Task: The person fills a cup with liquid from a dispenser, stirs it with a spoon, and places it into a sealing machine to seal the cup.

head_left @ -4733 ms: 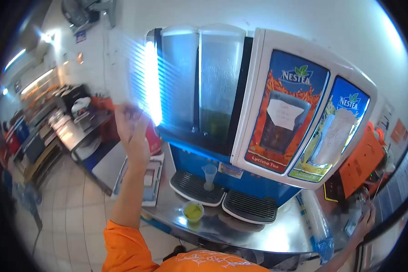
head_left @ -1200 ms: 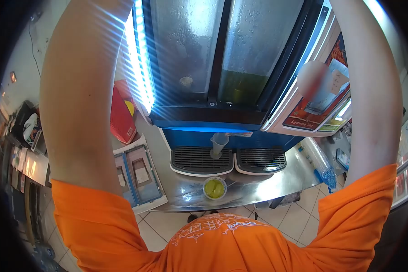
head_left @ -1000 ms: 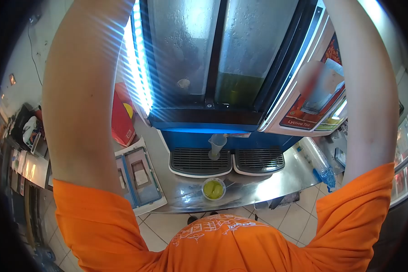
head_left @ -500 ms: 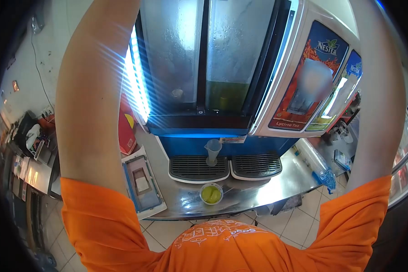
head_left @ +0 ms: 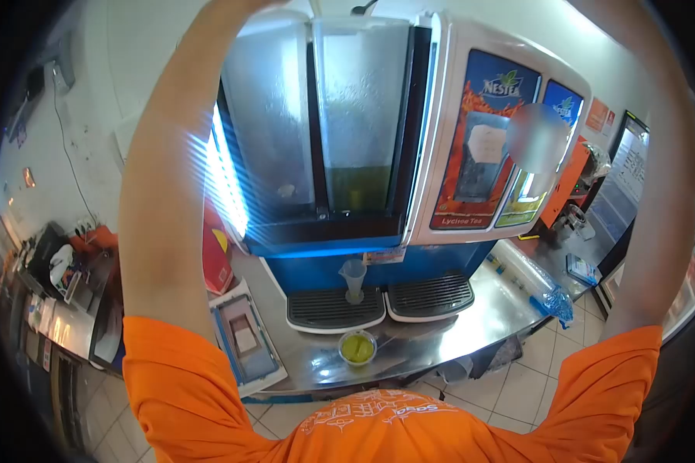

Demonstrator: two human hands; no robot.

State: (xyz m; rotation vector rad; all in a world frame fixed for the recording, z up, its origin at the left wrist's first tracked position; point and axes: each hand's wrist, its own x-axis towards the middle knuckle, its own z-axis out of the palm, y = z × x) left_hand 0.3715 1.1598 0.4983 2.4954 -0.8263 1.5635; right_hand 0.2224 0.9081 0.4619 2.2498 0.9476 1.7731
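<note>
Both my arms reach up around a two-tank drink dispenser. Only the lower part of my left hand (head_left: 256,5) shows at the top edge, above the left tank (head_left: 266,123); its fingers are cut off, so its grip is hidden. My right hand is beyond the frame; only the raised right forearm shows. The right tank (head_left: 361,100) holds some green drink (head_left: 357,187) at its bottom, and its walls are fogged. A pale stick-like piece (head_left: 315,8) and a dark object (head_left: 363,8) stand out near the tank tops.
A clear measuring cup (head_left: 354,278) stands on the left drip tray (head_left: 305,309). In front sits a cup of green drink (head_left: 357,349) on the steel counter (head_left: 432,347). A framed panel (head_left: 247,337) lies left, and a Nestea machine (head_left: 486,139) stands right with a plastic-wrapped roll (head_left: 529,278) nearby.
The view has tilted up and turned right, so the tank tops now show. My left hand has come partly into view at the top, and both forearms have shifted slightly right.
</note>
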